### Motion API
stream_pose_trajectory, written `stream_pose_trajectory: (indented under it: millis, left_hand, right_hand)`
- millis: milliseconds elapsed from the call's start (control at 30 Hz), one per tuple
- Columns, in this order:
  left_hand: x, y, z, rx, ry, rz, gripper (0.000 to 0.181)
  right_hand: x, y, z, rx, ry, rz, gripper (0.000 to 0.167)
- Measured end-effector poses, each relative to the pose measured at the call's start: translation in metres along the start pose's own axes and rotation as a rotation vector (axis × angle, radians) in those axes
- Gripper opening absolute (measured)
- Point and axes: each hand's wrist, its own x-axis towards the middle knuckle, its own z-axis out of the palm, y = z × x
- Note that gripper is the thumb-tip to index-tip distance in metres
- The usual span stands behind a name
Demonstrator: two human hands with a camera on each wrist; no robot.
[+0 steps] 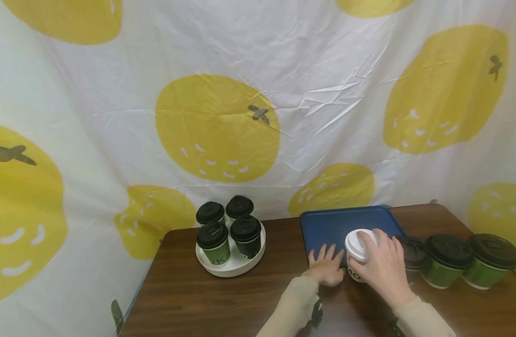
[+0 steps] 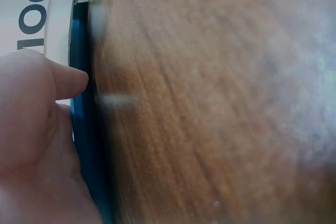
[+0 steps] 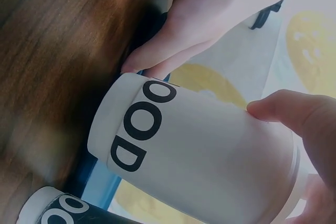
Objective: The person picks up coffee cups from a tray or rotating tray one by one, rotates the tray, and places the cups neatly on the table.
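Observation:
My right hand (image 1: 384, 264) grips a white paper coffee cup (image 3: 205, 145) with a white lid (image 1: 355, 244), fingers and thumb around its upper part. Dark letters run round the cup near its base. The cup stands upright at the near edge of a blue tray (image 1: 325, 227); whether it rests on the tray or the table is hard to tell. My left hand (image 1: 326, 270) lies on the tray's near left corner with fingers spread, just left of the cup. In the left wrist view, the left thumb (image 2: 71, 81) shows beside the tray's edge.
Right of the cup stand a dark cup (image 1: 413, 255) and two green cups (image 1: 442, 271), (image 1: 487, 274), all black-lidded. On the left, a round white tray (image 1: 236, 270) bears several black-lidded cups. Behind the brown wooden table (image 1: 178, 290) hangs a fruit-print cloth (image 1: 316, 56).

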Motion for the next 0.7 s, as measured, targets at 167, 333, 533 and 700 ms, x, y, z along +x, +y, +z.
stream_pose_trajectory:
  millis: [167, 333, 533, 700]
  left_hand:
    - [0.006, -0.003, 0.007, 0.008, 0.01, 0.001, 0.059]
    - [0.002, -0.002, 0.002, 0.004, 0.003, 0.004, 0.059]
    - [-0.004, 0.001, -0.004, -0.002, -0.011, 0.003, 0.059]
    - [0.0, 0.0, 0.001, 0.013, 0.003, -0.001, 0.06]
  right_hand:
    - [-0.003, -0.001, -0.001, -0.001, 0.006, -0.012, 0.06]
    - [-0.003, -0.003, -0.002, 0.006, -0.017, -0.011, 0.059]
    - [-0.007, -0.004, -0.002, 0.012, -0.047, -0.007, 0.058]
    - [-0.009, -0.003, 0.001, -0.001, -0.047, -0.013, 0.059]
